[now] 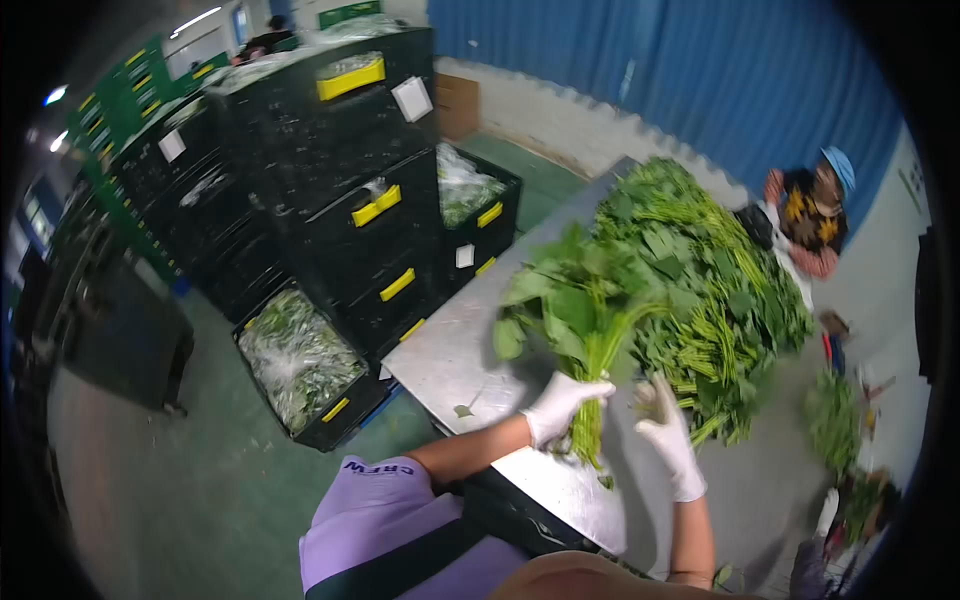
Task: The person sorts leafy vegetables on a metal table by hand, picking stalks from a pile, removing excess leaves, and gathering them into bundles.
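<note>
My left hand (pixel 565 405), in a white glove, is closed around the stems of a bunch of leafy greens (pixel 585 310). The bunch stands tilted over the metal table, its leaves pointing away from me and its stem ends hanging below my fist. To the right of it, my gloved right hand (pixel 670 437) is slightly blurred, with its fingers apart and nothing visible in them. It is close to the near edge of a large pile of leafy greens (pixel 715 290). A loose leaf (pixel 463 411) lies on the metal table (pixel 445 360).
Stacked black crates (pixel 340 200) with yellow handles stand left of the table. On the floor, a crate (pixel 335 425) holds plastic-wrapped greens. A person in a blue cap (pixel 838 170) is beyond the pile. Another person's gloved hand (pixel 828 510) shows at lower right, near more greens (pixel 833 425).
</note>
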Demonstrator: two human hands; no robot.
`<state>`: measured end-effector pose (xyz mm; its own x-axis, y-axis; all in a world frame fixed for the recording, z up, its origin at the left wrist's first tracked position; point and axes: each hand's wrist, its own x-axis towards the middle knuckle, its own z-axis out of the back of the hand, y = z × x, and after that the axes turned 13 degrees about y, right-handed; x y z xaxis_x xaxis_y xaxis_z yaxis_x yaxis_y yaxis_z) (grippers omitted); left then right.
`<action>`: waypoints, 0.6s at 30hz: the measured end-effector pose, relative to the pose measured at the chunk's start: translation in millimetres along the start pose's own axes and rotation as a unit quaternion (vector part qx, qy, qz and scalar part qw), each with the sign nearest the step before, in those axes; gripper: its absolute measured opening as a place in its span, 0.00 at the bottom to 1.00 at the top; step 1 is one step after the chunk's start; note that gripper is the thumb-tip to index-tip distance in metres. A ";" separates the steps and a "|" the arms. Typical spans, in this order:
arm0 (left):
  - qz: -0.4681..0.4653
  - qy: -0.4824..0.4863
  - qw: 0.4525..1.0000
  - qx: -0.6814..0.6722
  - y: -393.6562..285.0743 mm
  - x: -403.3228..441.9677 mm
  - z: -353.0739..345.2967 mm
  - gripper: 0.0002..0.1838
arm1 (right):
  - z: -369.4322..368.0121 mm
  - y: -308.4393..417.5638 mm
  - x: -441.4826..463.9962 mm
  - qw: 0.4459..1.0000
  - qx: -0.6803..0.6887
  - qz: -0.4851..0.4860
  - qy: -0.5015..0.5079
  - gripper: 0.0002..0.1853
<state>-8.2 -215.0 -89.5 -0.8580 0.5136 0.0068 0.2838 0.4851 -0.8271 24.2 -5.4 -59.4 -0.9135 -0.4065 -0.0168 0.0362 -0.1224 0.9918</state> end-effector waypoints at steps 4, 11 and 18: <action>-0.059 -0.045 0.997 0.025 30.2 9.8 -15.3 0.17 | -81.3 -5.0 23.0 0.959 0.271 -0.042 0.067 0.32; 0.070 0.093 0.956 0.269 -9.9 -12.9 19.2 0.25 | -107.6 2.0 22.3 0.974 0.214 -0.068 0.033 0.09; -0.107 0.253 0.774 0.571 -186.1 -107.3 -23.4 0.25 | -82.7 3.6 -1.9 0.904 0.401 0.073 -0.128 0.08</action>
<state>41.1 -343.8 76.8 -0.4731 0.8597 0.1926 -0.6526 -0.1952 -0.7321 59.6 -80.0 -66.2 -0.9904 -0.1288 0.0505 -0.0464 0.6530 0.7559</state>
